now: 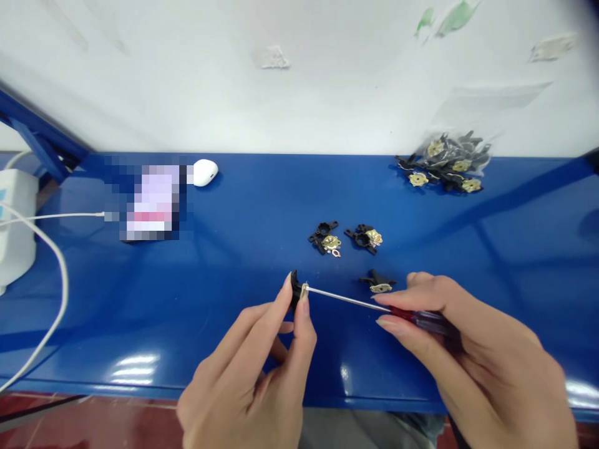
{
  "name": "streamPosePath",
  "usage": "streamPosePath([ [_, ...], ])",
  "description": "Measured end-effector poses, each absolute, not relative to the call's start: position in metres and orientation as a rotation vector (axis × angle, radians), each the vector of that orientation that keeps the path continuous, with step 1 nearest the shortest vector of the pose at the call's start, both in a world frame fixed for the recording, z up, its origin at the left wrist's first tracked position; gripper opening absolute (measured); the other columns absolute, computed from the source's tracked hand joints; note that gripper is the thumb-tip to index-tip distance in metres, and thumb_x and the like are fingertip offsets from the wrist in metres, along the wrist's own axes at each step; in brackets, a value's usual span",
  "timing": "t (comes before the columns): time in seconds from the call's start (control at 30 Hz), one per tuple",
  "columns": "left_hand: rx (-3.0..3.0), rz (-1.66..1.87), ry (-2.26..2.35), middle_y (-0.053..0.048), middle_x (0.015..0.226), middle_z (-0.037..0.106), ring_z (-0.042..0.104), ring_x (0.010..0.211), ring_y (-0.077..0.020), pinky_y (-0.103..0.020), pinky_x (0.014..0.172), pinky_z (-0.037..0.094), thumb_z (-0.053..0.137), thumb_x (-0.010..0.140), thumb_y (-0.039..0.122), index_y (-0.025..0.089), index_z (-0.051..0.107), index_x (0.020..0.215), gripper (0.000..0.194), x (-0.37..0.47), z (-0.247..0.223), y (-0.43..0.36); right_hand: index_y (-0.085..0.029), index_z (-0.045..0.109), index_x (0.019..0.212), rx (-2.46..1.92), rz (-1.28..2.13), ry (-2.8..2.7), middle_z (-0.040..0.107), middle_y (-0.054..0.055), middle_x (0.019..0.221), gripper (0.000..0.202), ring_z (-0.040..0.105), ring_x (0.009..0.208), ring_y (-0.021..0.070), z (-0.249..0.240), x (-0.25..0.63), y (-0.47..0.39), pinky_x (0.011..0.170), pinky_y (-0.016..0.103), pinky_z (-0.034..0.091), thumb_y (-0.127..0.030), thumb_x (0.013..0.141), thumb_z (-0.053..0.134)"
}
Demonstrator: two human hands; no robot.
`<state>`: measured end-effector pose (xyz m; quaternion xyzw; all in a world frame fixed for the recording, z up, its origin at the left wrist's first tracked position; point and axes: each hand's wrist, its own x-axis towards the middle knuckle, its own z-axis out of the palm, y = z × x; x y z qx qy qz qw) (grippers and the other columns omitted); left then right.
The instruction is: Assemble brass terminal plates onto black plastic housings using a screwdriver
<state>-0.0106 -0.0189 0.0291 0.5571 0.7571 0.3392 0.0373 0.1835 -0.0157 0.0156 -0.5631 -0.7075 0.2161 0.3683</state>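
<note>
My left hand [255,368] pinches a small black plastic part [296,289] with a brass-coloured plate on its right side, held up over the blue table. In my right hand [472,355] is a screwdriver [349,300] with a dark red handle, lying nearly level. Its tip meets the brass-coloured plate; the exact contact spot is too small to make out. Just past the screwdriver shaft lies a similar black part [378,281] with a metal plate. Farther back sit two more black parts, one on the left [324,232] and one on the right [362,237], each with a brass-coloured plate.
At the back right, a clear plastic bag [461,149] and a pile of black and brass parts [440,178] lie by the white wall. A blurred-out phone [154,202], a white earbud case [204,173] and a white cable [60,293] are on the left.
</note>
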Motion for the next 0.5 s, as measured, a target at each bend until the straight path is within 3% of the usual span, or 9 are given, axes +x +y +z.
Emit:
streamPosePath([
  [0.1, 1.760, 1.075, 2.260, 0.004, 0.086, 0.090, 0.078, 0.057, -0.0157, -0.033, 0.062, 0.063, 0.077, 0.115, 0.032, 0.030, 0.094, 0.121, 0.018, -0.008, 0.030, -0.019, -0.037, 0.076, 0.116, -1.468, 0.629, -1.750, 0.090, -0.006, 0.108, 0.004, 0.079, 0.069, 0.0134, 0.024, 0.181, -0.011, 0.052, 0.021, 0.057, -0.040, 0.117, 0.073],
  [0.23, 1.761, 1.119, 2.244, 0.005, 0.083, 0.091, 0.078, 0.056, -0.0157, -0.032, 0.060, 0.063, 0.079, 0.114, 0.030, 0.032, 0.094, 0.118, 0.016, -0.005, 0.030, -0.018, -0.033, 0.075, 0.108, -1.477, 0.712, -1.746, 0.087, -0.003, 0.097, 0.013, 0.086, 0.082, 0.0176, 0.031, 0.182, -0.006, 0.050, 0.021, 0.054, -0.040, 0.119, 0.070],
  [0.37, 1.595, 1.166, 2.149, 0.006, 0.073, 0.086, 0.078, 0.056, -0.0177, -0.030, 0.061, 0.067, 0.085, 0.107, 0.034, 0.036, 0.096, 0.115, 0.014, -0.011, 0.026, -0.013, -0.033, 0.077, 0.113, -1.489, 0.786, -1.754, 0.084, -0.002, 0.095, 0.011, 0.083, 0.081, 0.0173, 0.029, 0.194, -0.011, 0.056, 0.020, 0.059, -0.041, 0.118, 0.071],
  [0.5, 1.121, 1.167, 1.931, 0.005, 0.074, 0.088, 0.079, 0.055, -0.0179, -0.027, 0.058, 0.069, 0.099, 0.095, 0.043, 0.034, 0.098, 0.113, 0.019, -0.025, 0.024, -0.005, -0.031, 0.075, 0.105, -1.592, 0.628, -1.624, 0.066, -0.002, 0.076, 0.022, 0.065, 0.061, 0.0154, 0.024, 0.202, -0.012, 0.050, 0.023, 0.053, -0.046, 0.120, 0.069],
])
